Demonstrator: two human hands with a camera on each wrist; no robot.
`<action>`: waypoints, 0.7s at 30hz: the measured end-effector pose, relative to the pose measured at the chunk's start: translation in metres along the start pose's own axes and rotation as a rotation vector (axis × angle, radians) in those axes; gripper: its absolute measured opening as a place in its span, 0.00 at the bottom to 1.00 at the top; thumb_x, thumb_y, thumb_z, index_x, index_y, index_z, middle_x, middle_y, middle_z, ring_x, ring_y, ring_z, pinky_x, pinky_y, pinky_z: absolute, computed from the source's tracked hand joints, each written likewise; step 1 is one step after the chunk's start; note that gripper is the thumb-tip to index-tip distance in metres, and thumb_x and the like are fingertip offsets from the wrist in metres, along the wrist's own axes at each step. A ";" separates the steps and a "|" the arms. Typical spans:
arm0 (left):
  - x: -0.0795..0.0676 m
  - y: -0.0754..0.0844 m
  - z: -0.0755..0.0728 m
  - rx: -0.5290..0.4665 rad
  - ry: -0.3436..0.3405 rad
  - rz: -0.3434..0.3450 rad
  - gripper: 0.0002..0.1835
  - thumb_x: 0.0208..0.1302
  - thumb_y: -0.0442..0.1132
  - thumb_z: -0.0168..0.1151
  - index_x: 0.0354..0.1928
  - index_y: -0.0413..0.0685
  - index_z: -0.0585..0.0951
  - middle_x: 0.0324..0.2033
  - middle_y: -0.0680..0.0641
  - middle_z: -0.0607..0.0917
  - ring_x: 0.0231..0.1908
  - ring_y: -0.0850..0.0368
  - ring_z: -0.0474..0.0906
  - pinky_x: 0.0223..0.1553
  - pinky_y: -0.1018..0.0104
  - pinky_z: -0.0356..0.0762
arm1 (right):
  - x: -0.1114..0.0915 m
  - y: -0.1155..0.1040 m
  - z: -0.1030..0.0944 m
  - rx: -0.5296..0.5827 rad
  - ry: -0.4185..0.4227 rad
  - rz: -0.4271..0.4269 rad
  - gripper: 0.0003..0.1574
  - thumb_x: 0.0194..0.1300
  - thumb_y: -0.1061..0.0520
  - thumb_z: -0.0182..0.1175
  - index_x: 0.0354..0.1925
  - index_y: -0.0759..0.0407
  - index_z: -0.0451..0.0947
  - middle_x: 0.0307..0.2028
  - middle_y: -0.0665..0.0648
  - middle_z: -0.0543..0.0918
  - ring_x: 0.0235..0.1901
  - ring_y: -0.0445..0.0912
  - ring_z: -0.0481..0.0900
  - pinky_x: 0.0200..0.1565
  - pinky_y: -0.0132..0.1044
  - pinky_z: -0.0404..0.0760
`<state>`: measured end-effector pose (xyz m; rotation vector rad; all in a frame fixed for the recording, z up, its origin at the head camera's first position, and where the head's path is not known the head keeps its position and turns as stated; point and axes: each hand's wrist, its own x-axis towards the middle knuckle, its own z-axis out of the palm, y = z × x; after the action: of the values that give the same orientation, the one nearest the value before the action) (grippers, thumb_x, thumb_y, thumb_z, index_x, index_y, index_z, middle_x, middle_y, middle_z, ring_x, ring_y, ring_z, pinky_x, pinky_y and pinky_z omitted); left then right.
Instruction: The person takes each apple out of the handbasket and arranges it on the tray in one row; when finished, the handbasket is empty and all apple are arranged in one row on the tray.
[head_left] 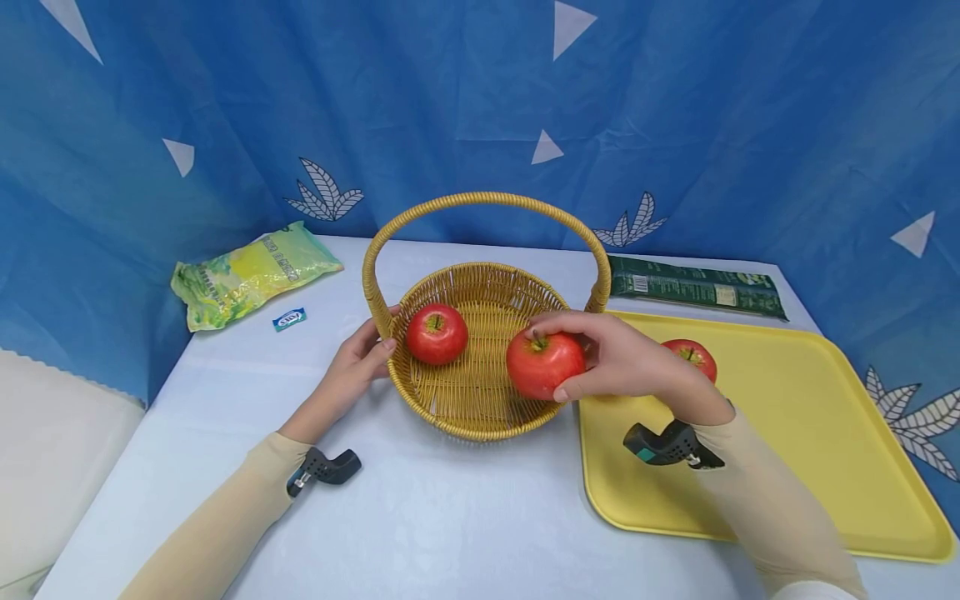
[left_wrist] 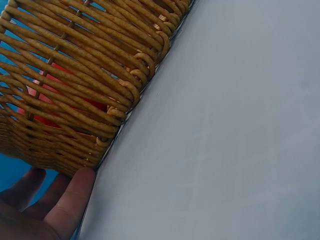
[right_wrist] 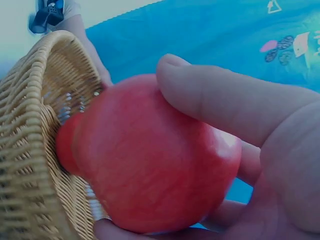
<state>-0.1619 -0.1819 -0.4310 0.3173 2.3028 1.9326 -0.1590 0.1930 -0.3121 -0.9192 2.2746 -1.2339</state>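
A round wicker basket [head_left: 450,422] with a tall arched handle stands on the white table. One red apple [head_left: 437,334] lies inside it, by its left wall. My left hand [head_left: 358,360] holds the basket's left side at the foot of the handle; in the left wrist view its fingers [left_wrist: 70,202] meet the woven wall. With my right hand [head_left: 618,357] I grip a second red apple [head_left: 542,367] over the basket's right part. Thumb and fingers curl round that apple [right_wrist: 155,155] in the right wrist view. Behind my right wrist, a third apple [head_left: 693,357] sits on the yellow tray.
The yellow tray [head_left: 795,417] lies right of the basket, partly under my right forearm. A dark green packet [head_left: 697,287] is behind it. At the back left lie a green-yellow bag [head_left: 255,275] and a small blue wrapped piece [head_left: 289,319]. A blue curtain [head_left: 465,100] hangs behind the table.
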 end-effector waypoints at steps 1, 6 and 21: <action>0.000 0.000 0.000 0.001 0.001 0.001 0.30 0.80 0.41 0.49 0.79 0.49 0.58 0.74 0.33 0.65 0.59 0.44 0.78 0.44 0.68 0.89 | -0.005 -0.001 -0.002 0.010 -0.002 0.003 0.41 0.54 0.62 0.77 0.65 0.59 0.75 0.71 0.65 0.70 0.64 0.63 0.72 0.53 0.38 0.87; 0.000 -0.002 0.000 0.001 -0.001 0.006 0.30 0.80 0.41 0.48 0.79 0.50 0.58 0.75 0.33 0.64 0.61 0.36 0.76 0.44 0.68 0.89 | -0.033 -0.004 -0.014 -0.012 -0.013 -0.017 0.39 0.56 0.61 0.76 0.65 0.57 0.75 0.71 0.67 0.68 0.64 0.57 0.73 0.50 0.37 0.89; -0.001 -0.001 0.000 0.008 0.004 0.007 0.30 0.80 0.42 0.49 0.80 0.50 0.58 0.76 0.33 0.63 0.59 0.47 0.79 0.44 0.69 0.88 | -0.122 0.029 -0.053 -0.122 0.236 -0.002 0.45 0.51 0.77 0.70 0.68 0.65 0.70 0.67 0.35 0.70 0.58 0.30 0.75 0.40 0.31 0.90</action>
<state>-0.1608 -0.1824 -0.4322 0.3234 2.3155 1.9289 -0.1158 0.3215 -0.3049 -0.8573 2.5581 -1.2751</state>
